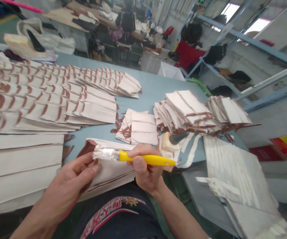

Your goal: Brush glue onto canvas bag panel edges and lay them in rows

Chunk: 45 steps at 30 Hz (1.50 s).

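Note:
My right hand (143,171) is closed around a yellow-handled brush (147,159) held level, its pale bristles (106,154) pointing left. My left hand (76,179) touches the bristles with thumb and fingertips, its fingers pressed against a cream fabric piece with a brown edge (113,167) that lies at the near edge of the blue table (153,89). A pale glue pot (169,142) with a dark brush handle stands just right of my right hand.
Rows of overlapped cream pieces with brown trim (46,99) cover the table's left. Small stacks (140,127) and taller piles (188,111) lie behind the hands. Long white strips (233,172) rest on a lower grey surface at right. A person stands far back (126,20).

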Tool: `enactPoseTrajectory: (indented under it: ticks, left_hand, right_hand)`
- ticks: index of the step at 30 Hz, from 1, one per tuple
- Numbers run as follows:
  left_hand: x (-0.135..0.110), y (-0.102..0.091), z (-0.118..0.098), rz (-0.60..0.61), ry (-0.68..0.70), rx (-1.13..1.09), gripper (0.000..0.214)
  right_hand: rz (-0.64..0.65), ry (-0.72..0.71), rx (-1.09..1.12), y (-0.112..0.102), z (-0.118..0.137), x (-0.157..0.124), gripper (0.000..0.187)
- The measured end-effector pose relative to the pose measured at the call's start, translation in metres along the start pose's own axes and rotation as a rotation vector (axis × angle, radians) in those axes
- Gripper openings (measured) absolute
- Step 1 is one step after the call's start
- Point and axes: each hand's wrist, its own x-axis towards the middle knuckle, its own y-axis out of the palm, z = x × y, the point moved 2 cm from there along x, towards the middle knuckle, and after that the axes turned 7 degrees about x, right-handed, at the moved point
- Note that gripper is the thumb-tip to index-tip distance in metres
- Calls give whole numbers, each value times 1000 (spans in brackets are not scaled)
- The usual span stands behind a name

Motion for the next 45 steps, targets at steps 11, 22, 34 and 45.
enactPoseTrajectory:
  ticks: [11,22,34,45]
  left_hand:
    - [8,21,-12,75,-126,-200,42]
    - [13,23,-17,137,-151,-299,44]
    - [14,28,-12,125,-169,-338,36]
    - [18,22,-13,123,310,176,31]
  right_hand:
    - [-106,-146,-58,-11,3,-1,22]
    - [-71,-173,-121,-6,-14,5,22]
    - [-113,-89,-164,3,-36,8,24]
    - [-58,-33,-406,-4,-49,10,23]
